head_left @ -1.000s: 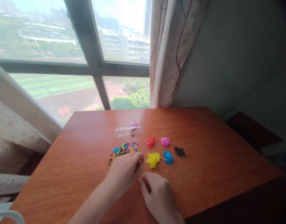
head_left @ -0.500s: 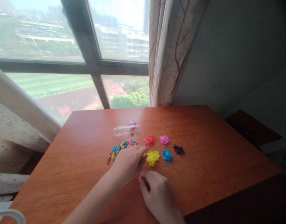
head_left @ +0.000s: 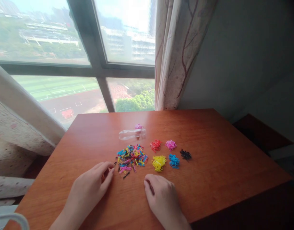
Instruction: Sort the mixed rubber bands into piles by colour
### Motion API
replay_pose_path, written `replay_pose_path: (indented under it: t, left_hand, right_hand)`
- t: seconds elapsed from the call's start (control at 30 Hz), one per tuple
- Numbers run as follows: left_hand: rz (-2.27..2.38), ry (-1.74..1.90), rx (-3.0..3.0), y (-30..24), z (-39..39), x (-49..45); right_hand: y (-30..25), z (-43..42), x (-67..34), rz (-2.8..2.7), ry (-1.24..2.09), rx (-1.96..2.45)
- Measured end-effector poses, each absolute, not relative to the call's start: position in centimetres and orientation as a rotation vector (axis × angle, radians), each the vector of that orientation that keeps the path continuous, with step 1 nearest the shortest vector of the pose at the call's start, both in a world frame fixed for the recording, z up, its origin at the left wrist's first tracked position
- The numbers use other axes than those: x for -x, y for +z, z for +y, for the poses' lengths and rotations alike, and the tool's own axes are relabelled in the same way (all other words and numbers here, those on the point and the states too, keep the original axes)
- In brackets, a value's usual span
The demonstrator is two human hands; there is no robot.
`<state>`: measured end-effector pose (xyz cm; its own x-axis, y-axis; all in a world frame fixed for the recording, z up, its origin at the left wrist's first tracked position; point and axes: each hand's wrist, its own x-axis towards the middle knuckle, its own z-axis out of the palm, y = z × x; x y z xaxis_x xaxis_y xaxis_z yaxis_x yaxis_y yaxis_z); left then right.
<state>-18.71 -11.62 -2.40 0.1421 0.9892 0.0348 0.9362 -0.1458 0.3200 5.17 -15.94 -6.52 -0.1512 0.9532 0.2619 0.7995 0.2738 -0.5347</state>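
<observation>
A mixed pile of small coloured rubber bands [head_left: 131, 156] lies mid-table. At its left edge is my left hand [head_left: 95, 179], thumb and forefinger pinched together beside a black band; whether anything is between the fingertips is hidden. My right hand [head_left: 161, 193] rests on the table below the pile of yellow bands [head_left: 158, 163], its fingers curled in against the thumb, and I cannot see inside it. Sorted by colour, small heaps sit to the right: red bands [head_left: 155, 145], pink bands [head_left: 170, 145], blue bands [head_left: 174, 161] and black bands [head_left: 185, 154].
Behind the mixed pile lies a clear plastic container or bag [head_left: 130, 134] with a pinkish-purple item [head_left: 138, 126] by it. The wooden table [head_left: 214, 134] ends at a window with curtains [head_left: 169, 80]. A white curved rail [head_left: 13, 216] shows at lower left.
My left hand has drawn back from beside the yellow heap to the left edge of the mixed pile, uncovering it. My right hand stays put. The view has shifted slightly.
</observation>
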Motion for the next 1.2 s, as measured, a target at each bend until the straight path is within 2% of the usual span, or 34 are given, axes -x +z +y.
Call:
replay_pose_path:
  t: [0.53, 1.2]
  left_hand:
    - [1.626, 0.434, -2.173, -4.1, -12.6, 16.1]
    - [1.615, 0.496, -2.181, -4.3, -12.7, 15.7]
  right_hand:
    - [-5.6, -14.1, -2.3, -2.11, 0.407, 1.566]
    - [-5.6, -14.4, -3.1, -1.958, 0.443, 1.472]
